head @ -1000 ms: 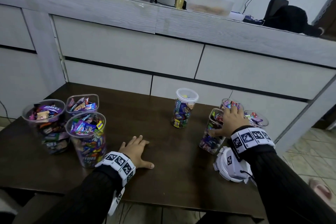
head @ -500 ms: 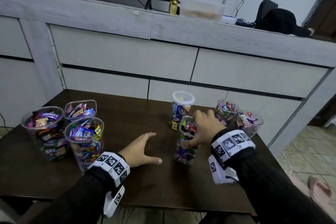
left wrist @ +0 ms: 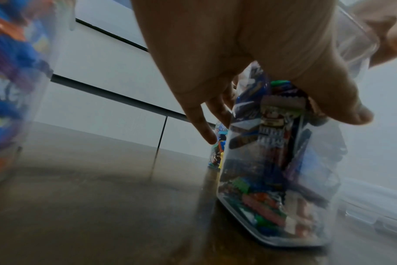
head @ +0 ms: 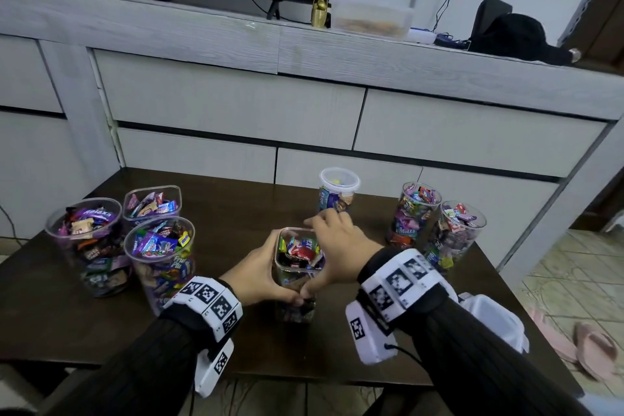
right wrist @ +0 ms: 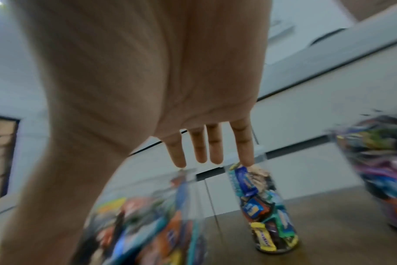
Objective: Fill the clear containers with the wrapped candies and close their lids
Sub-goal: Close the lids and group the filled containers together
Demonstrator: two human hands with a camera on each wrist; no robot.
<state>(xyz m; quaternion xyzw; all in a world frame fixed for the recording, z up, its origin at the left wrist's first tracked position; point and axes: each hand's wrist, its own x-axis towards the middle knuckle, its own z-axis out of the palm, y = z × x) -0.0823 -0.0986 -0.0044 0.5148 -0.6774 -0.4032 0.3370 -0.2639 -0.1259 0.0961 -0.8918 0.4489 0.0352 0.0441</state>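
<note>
Head view looks down on the dark wooden bench (head: 67, 331); both wrist views, low and close, share the square clear candy container (left wrist: 272, 188).

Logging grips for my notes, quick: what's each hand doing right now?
Left hand: grips the square candy container, thumb in front, fingers behind.
Right hand: open, fingers straight over that container's rim, thumb against its near side.

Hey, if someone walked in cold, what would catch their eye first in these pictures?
At the table's front centre the left hand grips a square candy container while the right hand rests against it with straight fingers. Behind stands the only lidded container; a left trio and a right pair of open containers brim with wrappers.
</note>
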